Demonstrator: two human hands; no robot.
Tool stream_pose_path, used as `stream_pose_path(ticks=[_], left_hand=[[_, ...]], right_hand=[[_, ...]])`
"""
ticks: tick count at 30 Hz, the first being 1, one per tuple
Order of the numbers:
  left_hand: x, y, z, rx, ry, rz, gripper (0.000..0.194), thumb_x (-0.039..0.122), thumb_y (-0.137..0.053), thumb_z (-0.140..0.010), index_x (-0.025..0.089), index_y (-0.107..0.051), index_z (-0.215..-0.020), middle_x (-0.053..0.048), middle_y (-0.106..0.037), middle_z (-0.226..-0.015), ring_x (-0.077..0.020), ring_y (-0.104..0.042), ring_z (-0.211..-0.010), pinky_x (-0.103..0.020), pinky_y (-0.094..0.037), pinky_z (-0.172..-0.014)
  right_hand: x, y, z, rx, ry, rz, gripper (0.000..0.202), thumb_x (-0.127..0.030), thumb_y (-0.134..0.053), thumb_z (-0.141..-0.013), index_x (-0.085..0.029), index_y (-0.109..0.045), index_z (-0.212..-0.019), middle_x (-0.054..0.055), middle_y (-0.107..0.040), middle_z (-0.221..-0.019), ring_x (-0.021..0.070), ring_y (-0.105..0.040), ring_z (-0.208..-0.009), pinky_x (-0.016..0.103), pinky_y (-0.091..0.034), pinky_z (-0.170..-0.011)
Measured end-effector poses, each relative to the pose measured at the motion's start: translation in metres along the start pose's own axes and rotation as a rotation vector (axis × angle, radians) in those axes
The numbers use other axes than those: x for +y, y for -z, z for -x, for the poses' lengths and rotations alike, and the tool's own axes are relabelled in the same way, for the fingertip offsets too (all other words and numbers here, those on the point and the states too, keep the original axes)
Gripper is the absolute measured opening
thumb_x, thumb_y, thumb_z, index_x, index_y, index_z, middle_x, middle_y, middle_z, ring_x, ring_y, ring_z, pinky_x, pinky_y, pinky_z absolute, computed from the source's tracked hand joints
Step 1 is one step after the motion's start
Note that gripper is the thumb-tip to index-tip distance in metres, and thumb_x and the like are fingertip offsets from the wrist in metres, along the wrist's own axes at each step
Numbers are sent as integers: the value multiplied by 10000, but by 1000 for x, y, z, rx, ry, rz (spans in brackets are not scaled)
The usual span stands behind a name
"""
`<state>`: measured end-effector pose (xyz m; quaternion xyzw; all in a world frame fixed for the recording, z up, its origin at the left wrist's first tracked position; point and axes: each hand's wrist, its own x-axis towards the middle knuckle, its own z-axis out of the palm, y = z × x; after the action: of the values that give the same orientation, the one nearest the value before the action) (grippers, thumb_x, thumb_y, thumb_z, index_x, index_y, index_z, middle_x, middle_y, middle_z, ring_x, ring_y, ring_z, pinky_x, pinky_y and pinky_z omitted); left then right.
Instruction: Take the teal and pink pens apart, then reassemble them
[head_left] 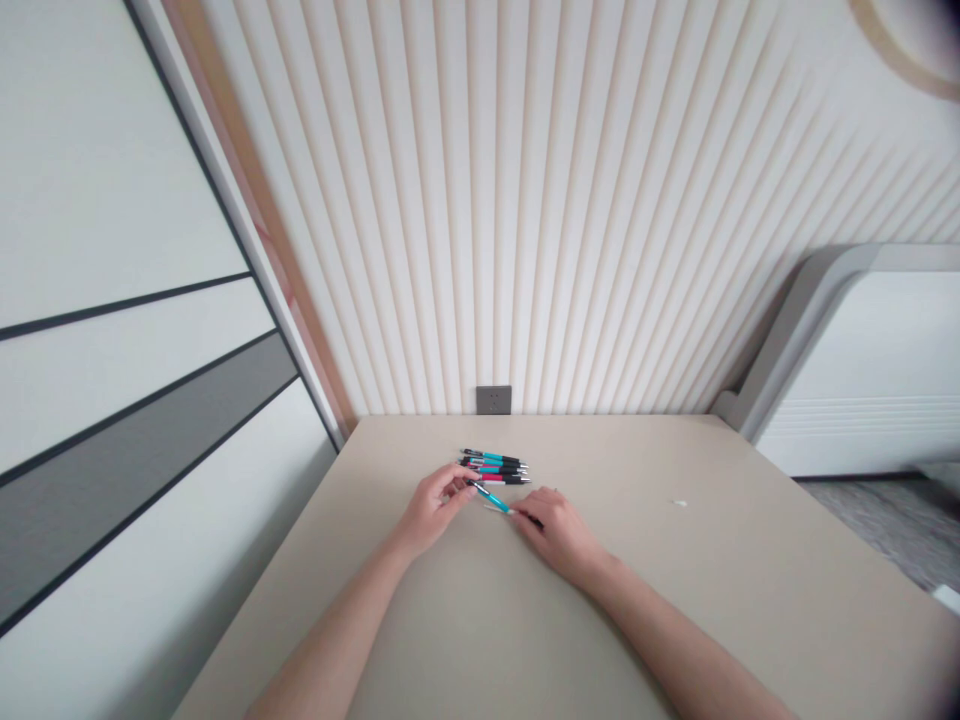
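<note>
A blue pen [493, 498] with a black top slants between my two hands, low over the table. My left hand [437, 505] pinches its black clip end between thumb and fingertips. At the lower end, my right hand [553, 527] has its fingers closed around the pen, and a dark part shows beneath them; whether it is joined to the blue barrel I cannot tell. A thin pale stick [492, 508] shows beside the barrel. Just beyond my hands, several pens [499, 466] in blue, red and black lie in a row, tips to the right.
The beige table [637, 600] runs back to a ribbed cream wall [491, 200] with a dark socket [493, 400]. A small white scrap [679, 503] lies to the right. A white and grey cabinet [135, 450] stands left, and a pale headboard [862, 370] right.
</note>
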<state>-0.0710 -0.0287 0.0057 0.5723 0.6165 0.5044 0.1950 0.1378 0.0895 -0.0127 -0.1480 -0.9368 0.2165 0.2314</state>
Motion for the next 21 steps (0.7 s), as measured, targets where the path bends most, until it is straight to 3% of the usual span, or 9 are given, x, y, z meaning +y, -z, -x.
stream_pose_path(ticks=[7, 14, 21], left_hand=[[-4, 9, 0, 42, 112, 44, 358, 453, -509, -912, 154, -614, -1079, -9, -557, -707, -142, -539, -652, -227, -441, -588], [-6, 10, 0, 5, 123, -4, 394, 481, -472, -917, 150, -644, -1044, 19, -498, -628, -132, -479, -582, -219, -387, -547], [-12, 6, -1, -60, 104, -93, 348, 442, -497, -906, 166, -679, -1013, -20, -634, -789, -142, -518, -660, -220, -394, -592]], right_hand=[[10, 18, -2, 83, -41, 147, 269, -310, -428, -988, -209, -678, -981, 61, -689, -891, 185, -603, -861, 310, -443, -808], [46, 45, 12, 136, -173, 305, 286, -312, -438, -977, -210, -703, -941, 84, -684, -885, 210, -609, -863, 337, -449, -822], [69, 48, 43, 57, -316, 383, 250, -254, -492, -938, -211, -732, -884, 96, -666, -868, 229, -604, -869, 346, -446, -815]])
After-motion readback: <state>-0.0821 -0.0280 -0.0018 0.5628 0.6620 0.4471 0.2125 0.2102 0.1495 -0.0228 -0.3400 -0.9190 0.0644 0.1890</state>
